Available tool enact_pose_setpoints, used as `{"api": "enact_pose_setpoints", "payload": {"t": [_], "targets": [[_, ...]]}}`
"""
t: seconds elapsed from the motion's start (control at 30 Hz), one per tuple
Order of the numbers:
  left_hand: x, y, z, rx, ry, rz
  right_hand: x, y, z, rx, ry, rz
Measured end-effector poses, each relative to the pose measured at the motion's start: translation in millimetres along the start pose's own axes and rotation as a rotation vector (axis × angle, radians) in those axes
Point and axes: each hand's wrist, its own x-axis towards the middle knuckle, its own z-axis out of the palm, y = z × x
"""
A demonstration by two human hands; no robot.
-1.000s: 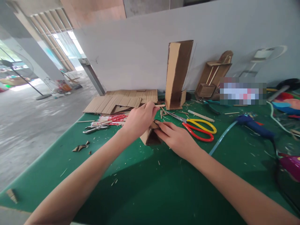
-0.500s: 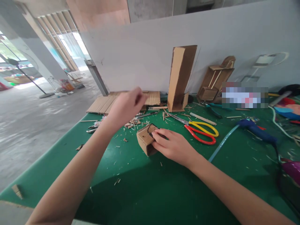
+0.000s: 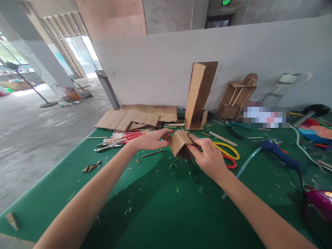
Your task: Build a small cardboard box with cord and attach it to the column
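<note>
A small folded cardboard box [image 3: 178, 142] is raised off the green tabletop, its open side facing down toward me. Fingers and thumb of my right hand [image 3: 209, 156] grip its right side, where a thin black cord [image 3: 191, 138] lies against the cardboard. At the box's left edge is my left hand [image 3: 153, 139], fingers stretched out and apart; whether its fingertips touch the cardboard I cannot tell. Behind my right hand lie scissors [image 3: 230, 152] with yellow and red handles, their blades mostly hidden.
Flat cardboard sheets [image 3: 140, 114] lie at the back. A tall cardboard channel [image 3: 198, 97] stands by the wall, near a cardboard assembly [image 3: 234, 97]. A blue glue gun [image 3: 282, 152] with a clear stick rests right. Pliers [image 3: 107, 147] and wood scraps lie left.
My left hand has come down from above the table to the box's left side and opened. My right hand has lifted and turned the box, moving it slightly right. The view has tilted up.
</note>
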Motion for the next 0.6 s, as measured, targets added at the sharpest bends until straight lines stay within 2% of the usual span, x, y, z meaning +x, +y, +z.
{"api": "enact_pose_setpoints", "payload": {"t": [0.07, 0.1, 0.23, 0.43, 0.5, 0.6], "targets": [[0, 10, 2.5, -0.146, -0.069, 0.043, 0, -1, 0, 0.004, 0.022, 0.043], [1, 14, 5.5, -0.151, -0.058, 0.051, 0, -2, 0, 0.03, 0.026, 0.062], [4, 20, 17.0, -0.031, 0.132, 0.058, -2, -3, 1, 0.224, -0.007, 0.113], [2, 16, 7.2, 0.094, 0.099, 0.032, -7, -1, 4, 0.57, -0.006, 0.233], [0, 17, 2.1, 0.121, 0.097, 0.068, -7, -1, 5, 0.595, -0.074, 0.283], [-4, 21, -2.5, 0.12, 0.131, 0.073, -8, -1, 8, 0.581, -0.245, 0.383]]}}
